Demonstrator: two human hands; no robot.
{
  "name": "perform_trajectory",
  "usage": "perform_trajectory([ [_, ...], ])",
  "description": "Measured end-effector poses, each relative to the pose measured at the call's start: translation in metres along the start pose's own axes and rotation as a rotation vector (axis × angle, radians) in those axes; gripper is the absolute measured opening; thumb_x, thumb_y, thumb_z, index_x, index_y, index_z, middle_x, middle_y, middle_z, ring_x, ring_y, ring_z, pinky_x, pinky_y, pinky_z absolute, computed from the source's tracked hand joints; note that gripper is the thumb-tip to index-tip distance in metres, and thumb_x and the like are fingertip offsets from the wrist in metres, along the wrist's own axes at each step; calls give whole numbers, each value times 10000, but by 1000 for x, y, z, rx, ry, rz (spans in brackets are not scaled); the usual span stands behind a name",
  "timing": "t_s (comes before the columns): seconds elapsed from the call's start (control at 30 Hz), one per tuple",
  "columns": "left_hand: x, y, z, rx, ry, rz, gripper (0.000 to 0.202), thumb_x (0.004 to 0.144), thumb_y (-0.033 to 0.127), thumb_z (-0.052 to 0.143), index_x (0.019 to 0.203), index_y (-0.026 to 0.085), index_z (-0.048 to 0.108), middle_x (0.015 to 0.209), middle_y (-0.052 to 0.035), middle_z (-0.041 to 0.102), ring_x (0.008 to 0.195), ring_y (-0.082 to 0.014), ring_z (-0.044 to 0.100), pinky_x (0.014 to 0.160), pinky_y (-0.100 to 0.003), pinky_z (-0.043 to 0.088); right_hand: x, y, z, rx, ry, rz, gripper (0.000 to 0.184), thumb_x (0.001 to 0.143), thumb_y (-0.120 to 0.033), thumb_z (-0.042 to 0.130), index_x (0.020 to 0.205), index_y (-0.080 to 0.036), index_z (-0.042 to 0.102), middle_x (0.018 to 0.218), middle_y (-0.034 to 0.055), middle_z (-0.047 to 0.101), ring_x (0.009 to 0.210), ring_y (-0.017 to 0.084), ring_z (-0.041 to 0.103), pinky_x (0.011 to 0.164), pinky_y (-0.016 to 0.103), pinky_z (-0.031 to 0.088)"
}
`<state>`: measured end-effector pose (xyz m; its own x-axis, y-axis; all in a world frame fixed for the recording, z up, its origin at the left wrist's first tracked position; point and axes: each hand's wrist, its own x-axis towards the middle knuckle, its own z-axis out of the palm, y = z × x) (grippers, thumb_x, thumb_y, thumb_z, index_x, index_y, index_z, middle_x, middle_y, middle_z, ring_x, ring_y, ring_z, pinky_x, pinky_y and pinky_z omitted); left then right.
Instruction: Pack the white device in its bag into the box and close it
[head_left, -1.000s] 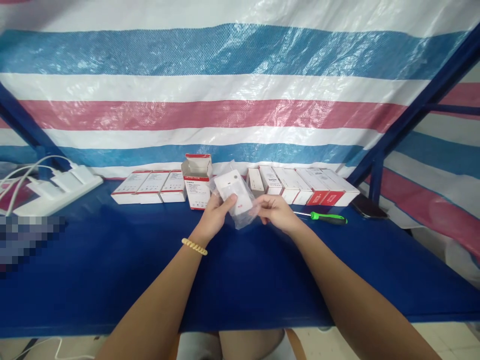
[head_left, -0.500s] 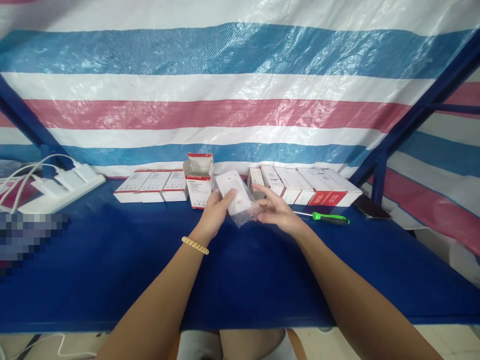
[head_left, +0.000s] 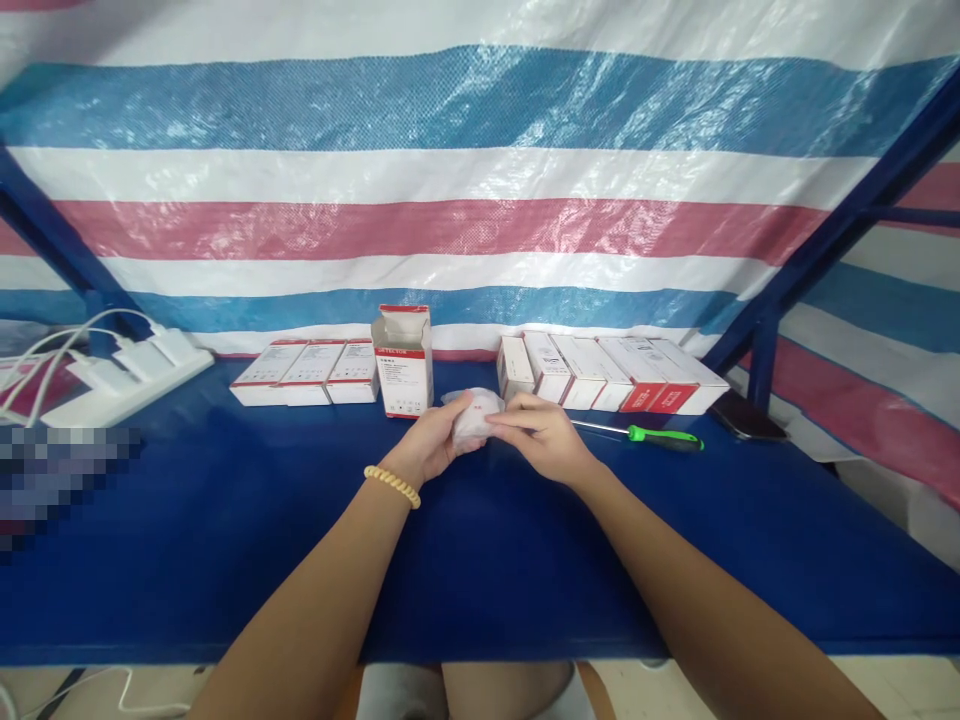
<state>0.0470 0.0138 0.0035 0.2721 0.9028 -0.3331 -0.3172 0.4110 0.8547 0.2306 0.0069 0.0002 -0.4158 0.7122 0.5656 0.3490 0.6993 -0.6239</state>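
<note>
My left hand point(head_left: 433, 445) and my right hand point(head_left: 541, 435) meet over the blue table point(head_left: 225, 540), both closed on a small white device in a clear plastic bag point(head_left: 472, 418). The bag is held low, just above the tabletop. Behind my left hand stands an open white and red box point(head_left: 405, 362) with its top flaps up. A yellow beaded bracelet point(head_left: 391, 485) is on my left wrist.
Three flat white and red boxes point(head_left: 307, 372) lie left of the open box; a row of several boxes point(head_left: 607, 372) stands to the right. A green-handled screwdriver point(head_left: 652, 436) and a dark phone point(head_left: 746, 418) lie at right. A white power strip point(head_left: 127, 375) with cables sits far left.
The bagged white device was upright and raised between my hands; now it is lowered and tipped flat near the table, with my right hand closed in on it.
</note>
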Motion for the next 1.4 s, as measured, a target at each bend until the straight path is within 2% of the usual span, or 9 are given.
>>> perform_trajectory([
  [0.13, -1, 3, -3, 379, 221, 49, 443, 858, 557, 554, 730, 143, 643, 566, -83, 626, 502, -190, 598, 510, -305, 491, 1, 2, 2, -19, 183, 40, 258, 912, -400, 560, 861, -227, 745, 858, 55, 609, 760, 167, 591, 689, 335, 499],
  [0.23, -6, 9, -8, 697, 410, 470, 174, 797, 328, 613, 791, 160, 657, 670, -65, 639, 615, -195, 608, 619, -318, 490, 2, 4, 4, -51, 253, 52, 256, 910, -396, 554, 825, -217, 716, 887, 67, 629, 774, 177, 604, 696, 340, 501],
  [0.33, -12, 11, -11, 908, 166, 824, 470, 662, 147, 633, 1130, 191, 643, 1094, -84, 652, 885, -207, 617, 774, -324, 504, 2, 4, 5, -95, 264, 79, 264, 925, -399, 524, 845, -227, 708, 812, 53, 639, 737, 180, 604, 707, 346, 503],
  [0.43, -15, 8, -8, 991, -31, 937, 528, 667, 162, 683, 1189, 226, 640, 1218, -84, 613, 1060, -238, 582, 897, -357, 485, 1, 2, 6, -120, 284, 98, 280, 927, -424, 512, 860, -234, 706, 794, 51, 647, 721, 184, 600, 693, 344, 500],
  [0.53, -13, 4, -3, 886, 50, 915, 167, 810, 291, 653, 939, 223, 734, 1051, -71, 678, 981, -226, 613, 861, -350, 483, 1, 1, 5, -109, 318, 136, 274, 912, -440, 530, 851, -231, 697, 809, 55, 668, 717, 185, 605, 670, 335, 491],
  [0.87, -8, -2, 12, 486, 435, 642, 176, 725, 362, 726, 745, 187, 727, 689, -16, 680, 665, -176, 584, 667, -310, 437, 7, -1, 7, 219, 274, 379, 325, 791, -508, 621, 687, -201, 631, 542, -23, 482, 520, 117, 424, 519, 279, 354],
  [1.03, 4, -9, 5, 474, 414, 404, 135, 657, 269, 704, 598, 186, 615, 518, 25, 548, 524, -138, 490, 575, -281, 371, 7, 5, 17, 415, 193, 565, 263, 652, -430, 745, 649, -201, 615, 482, -56, 447, 444, 85, 366, 434, 243, 265],
  [1.23, 8, -17, 2, 565, 395, 323, 167, 697, 288, 663, 607, 171, 585, 629, -17, 593, 666, -175, 567, 660, -309, 452, 5, 9, 18, 500, 69, 647, 223, 626, -334, 758, 668, -197, 587, 442, -76, 458, 368, 67, 354, 370, 216, 244],
  [1.4, 0, -14, 13, 287, 228, 232, 191, 717, 286, 668, 643, 175, 531, 668, -13, 590, 679, -171, 611, 704, -352, 534, 4, 12, 7, 619, 19, 627, 297, 643, -411, 760, 731, -199, 572, 460, -94, 419, 367, 55, 303, 370, 218, 242],
])
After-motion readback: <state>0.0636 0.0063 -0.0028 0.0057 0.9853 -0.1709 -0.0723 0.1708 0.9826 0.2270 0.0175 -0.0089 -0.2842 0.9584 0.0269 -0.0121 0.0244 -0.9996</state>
